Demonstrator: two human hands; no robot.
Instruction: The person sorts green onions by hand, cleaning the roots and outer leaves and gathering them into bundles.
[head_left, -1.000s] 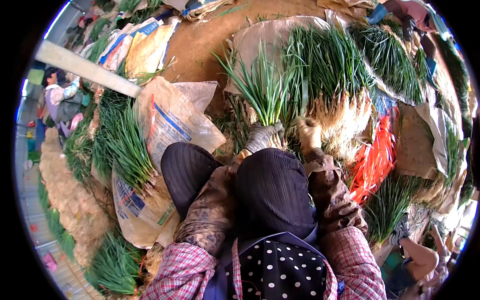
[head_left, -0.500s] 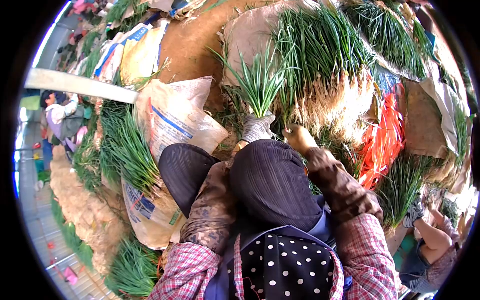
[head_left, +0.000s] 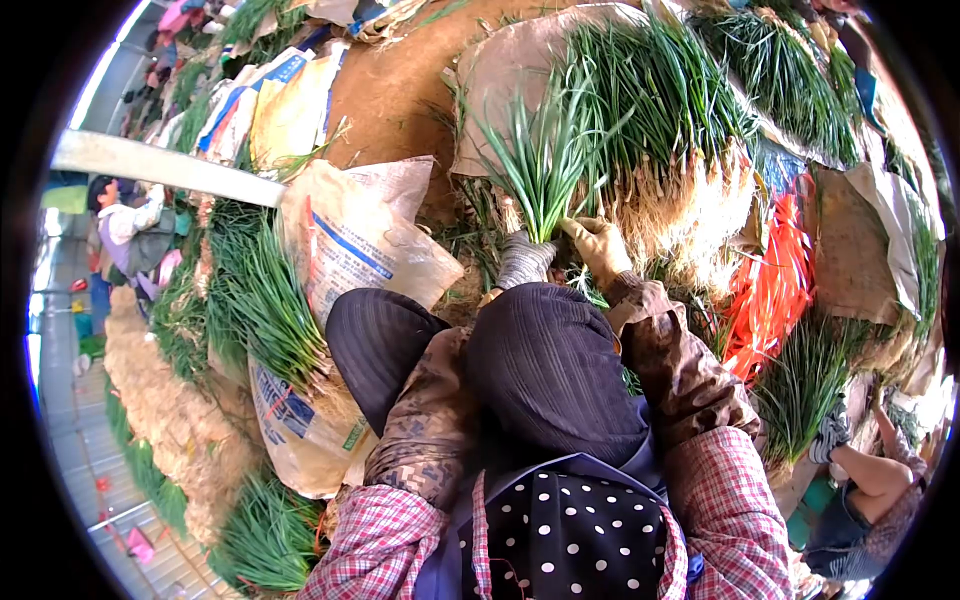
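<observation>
My left hand (head_left: 526, 258), in a grey knit glove, is closed around the lower end of a bunch of long, onion-like greens (head_left: 545, 165). Its leaves fan upward, away from my knees. My right hand (head_left: 598, 248), in a tan glove, is at the right side of that bunch, its thumb and fingers pinched together at the stalks near the base. What lies between those fingertips is too small to make out. Just beyond my right hand is a large heap of the same greens (head_left: 650, 90), pale roots (head_left: 680, 210) facing me.
Red plastic strips (head_left: 772, 290) hang at the right. A printed sack (head_left: 345, 235) is on the left, beside another pile of greens (head_left: 265, 300). One person (head_left: 130, 225) is at the far left, another (head_left: 870, 490) at the lower right. A pale bar (head_left: 165, 168) crosses the upper left.
My right hand has moved up and left to the bunch, its fingers now at the stalks. The bunch in my left hand has shifted slightly right and tilted rightward.
</observation>
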